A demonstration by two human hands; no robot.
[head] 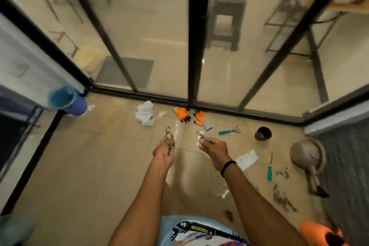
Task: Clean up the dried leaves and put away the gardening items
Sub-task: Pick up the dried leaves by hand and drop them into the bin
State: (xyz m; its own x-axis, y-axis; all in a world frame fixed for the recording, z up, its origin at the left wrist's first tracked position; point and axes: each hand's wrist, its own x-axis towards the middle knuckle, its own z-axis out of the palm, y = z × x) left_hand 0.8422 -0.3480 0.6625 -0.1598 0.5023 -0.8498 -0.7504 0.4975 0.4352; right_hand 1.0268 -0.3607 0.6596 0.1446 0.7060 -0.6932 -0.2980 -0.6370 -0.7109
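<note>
My left hand (pixel 164 151) pinches a few dried leaves (pixel 171 142) above the tiled floor. My right hand (pixel 214 149) pinches another small bit of dried leaf (pixel 202 137). More dried leaves (pixel 282 198) lie scattered on the floor at the right, near a teal-handled tool (pixel 269 171). A pair of orange gloves (pixel 190 116) lies by the glass door track. A small teal hand rake (pixel 229 131), a black pot (pixel 263 134) and a brown watering can (pixel 307 156) sit on the floor to the right.
A blue bin (pixel 65 100) stands at the left corner by the wall. A white cloth (pixel 145 113) lies near the door. White paper (pixel 246 160) lies beside my right wrist. An orange object (pixel 319 232) sits at the bottom right. Sliding glass doors (pixel 197 46) close the far side.
</note>
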